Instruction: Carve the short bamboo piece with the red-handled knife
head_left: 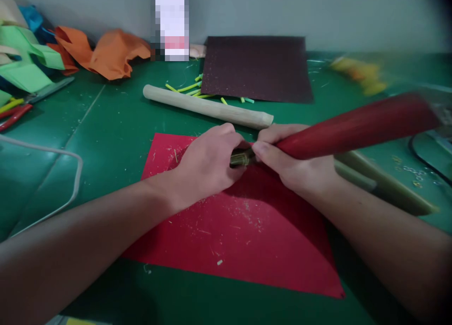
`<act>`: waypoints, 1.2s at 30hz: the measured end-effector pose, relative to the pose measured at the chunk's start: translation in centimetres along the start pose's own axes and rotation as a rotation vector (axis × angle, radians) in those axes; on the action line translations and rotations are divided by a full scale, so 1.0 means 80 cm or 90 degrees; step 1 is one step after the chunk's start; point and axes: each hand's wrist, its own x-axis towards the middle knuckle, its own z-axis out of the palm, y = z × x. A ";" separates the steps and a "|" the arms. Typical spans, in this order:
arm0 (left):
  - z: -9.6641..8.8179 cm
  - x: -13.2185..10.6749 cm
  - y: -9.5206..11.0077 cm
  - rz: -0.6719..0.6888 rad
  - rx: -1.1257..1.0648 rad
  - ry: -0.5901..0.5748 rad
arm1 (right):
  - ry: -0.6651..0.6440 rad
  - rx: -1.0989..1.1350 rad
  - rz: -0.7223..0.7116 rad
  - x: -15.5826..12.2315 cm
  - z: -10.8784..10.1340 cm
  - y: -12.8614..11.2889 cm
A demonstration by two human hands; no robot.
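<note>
My left hand (213, 160) is closed around a short dark olive-brown piece (241, 158) that looks like bamboo. Against the piece's right end, my right hand (300, 162) grips a tool with a thick red handle (360, 125). The handle slants up to the right, and its tip is hidden between my fingers, so I cannot tell the tool's kind. Both hands are above a red sheet (243, 249) strewn with pale shavings. Just beyond them lies a pale wooden stick (208, 106).
A dark brown sheet (257, 68) lies behind, partly over yellow-green strips (189, 86). Orange fabric (113, 54), light green fabric (26, 64) and red-handled pliers (16, 117) are at left. A white cable (78, 174) runs nearby. Greenish bamboo pieces (384, 181) sit at right.
</note>
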 end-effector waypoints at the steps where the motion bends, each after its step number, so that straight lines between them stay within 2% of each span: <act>1: 0.000 0.000 -0.001 0.007 -0.001 0.002 | -0.026 -0.005 -0.005 0.000 -0.001 -0.001; 6: -0.002 0.001 -0.003 0.017 -0.019 0.000 | -0.157 -0.037 -0.062 0.003 -0.005 -0.003; 9: -0.003 0.001 -0.002 0.008 -0.025 -0.010 | -0.170 -0.042 -0.075 0.004 -0.003 -0.003; 11: -0.003 0.000 -0.001 0.013 -0.016 -0.008 | -0.114 -0.034 -0.044 0.003 0.000 -0.002; 15: -0.001 0.000 -0.001 -0.002 0.015 -0.003 | 0.078 -0.006 0.005 0.001 0.003 -0.002; 16: -0.001 0.000 -0.001 -0.006 0.014 -0.004 | 0.092 0.001 0.004 0.001 0.003 -0.002; 20: -0.001 0.001 0.000 -0.004 0.000 -0.010 | -0.033 0.009 0.017 0.001 0.000 -0.003; 23: -0.001 0.001 0.001 0.003 -0.007 -0.006 | -0.064 0.020 -0.008 0.002 -0.003 -0.003; 27: -0.002 0.001 -0.001 0.011 -0.013 -0.007 | -0.147 0.005 -0.031 0.006 -0.006 -0.005; 30: -0.002 0.001 -0.003 0.010 -0.019 -0.014 | -0.171 -0.004 -0.029 0.006 -0.006 -0.006; 33: -0.001 0.001 -0.003 0.010 -0.020 -0.008 | -0.107 0.018 -0.022 0.002 -0.001 -0.003; 36: 0.000 0.000 -0.001 0.001 -0.003 -0.001 | 0.062 0.047 0.021 0.002 0.004 0.002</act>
